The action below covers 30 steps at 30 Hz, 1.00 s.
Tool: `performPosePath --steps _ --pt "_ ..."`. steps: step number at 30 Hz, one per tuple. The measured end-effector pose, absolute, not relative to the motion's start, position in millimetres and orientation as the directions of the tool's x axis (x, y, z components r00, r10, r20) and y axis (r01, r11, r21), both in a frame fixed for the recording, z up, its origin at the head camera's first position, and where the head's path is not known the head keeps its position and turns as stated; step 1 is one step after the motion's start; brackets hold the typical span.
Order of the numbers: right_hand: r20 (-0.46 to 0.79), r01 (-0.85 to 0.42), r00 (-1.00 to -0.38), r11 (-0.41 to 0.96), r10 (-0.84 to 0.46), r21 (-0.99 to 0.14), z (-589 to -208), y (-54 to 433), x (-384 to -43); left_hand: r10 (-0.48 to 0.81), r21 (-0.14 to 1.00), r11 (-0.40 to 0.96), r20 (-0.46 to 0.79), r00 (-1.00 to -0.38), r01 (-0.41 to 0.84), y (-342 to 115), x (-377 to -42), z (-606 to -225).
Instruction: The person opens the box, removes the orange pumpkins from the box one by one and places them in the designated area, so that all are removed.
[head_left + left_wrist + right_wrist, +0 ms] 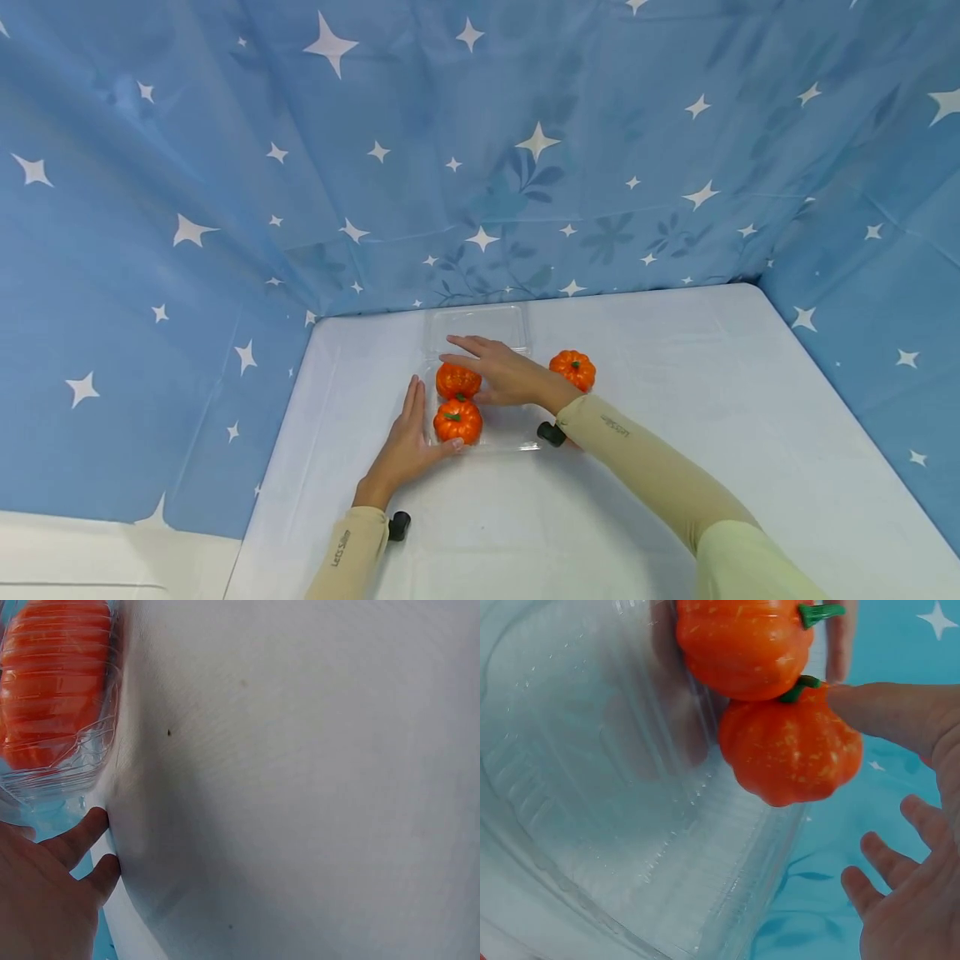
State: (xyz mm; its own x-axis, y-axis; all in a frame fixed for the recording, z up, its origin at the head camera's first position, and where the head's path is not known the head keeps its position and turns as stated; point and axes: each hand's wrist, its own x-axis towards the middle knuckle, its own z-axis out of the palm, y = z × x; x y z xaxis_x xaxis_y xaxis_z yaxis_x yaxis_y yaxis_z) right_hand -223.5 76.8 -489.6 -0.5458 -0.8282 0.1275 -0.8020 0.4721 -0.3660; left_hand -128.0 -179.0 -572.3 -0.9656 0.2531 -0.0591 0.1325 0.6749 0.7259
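Note:
Two small orange pumpkins with green stems sit in the left part of a clear plastic container [513, 429]. The front pumpkin [457, 421] touches the rear pumpkin [456, 379]. My left hand [405, 454] rests along the container's left side, fingers straight and thumb toward the front edge. Above the container, my right hand [501, 372] has its fingers extended over the rear pumpkin. In the right wrist view the thumb of my right hand [922, 892] lies against the rear pumpkin [791, 754]. Through the ribbed wall the left wrist view shows a pumpkin [56, 682].
Behind the container lies its clear lid [480, 323], folded open. Another pumpkin [573, 369] stands on the white table [675, 375] to the right. A bit of orange shows under my right wrist, mostly hidden. A blue starred curtain [480, 200] borders the table's back.

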Motion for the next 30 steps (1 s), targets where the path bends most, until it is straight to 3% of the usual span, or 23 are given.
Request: performPosePath --steps 20,30 --pt "-0.012 -0.796 -0.530 0.503 -0.848 -0.338 -504 60 -226 0.251 0.728 0.674 -0.067 -0.966 0.124 -179 -129 -572" --pt "0.027 -0.813 -0.524 0.490 -0.851 -0.313 -513 59 -229 0.250 0.716 0.684 -0.055 -0.967 0.136 -179 -129 -573"
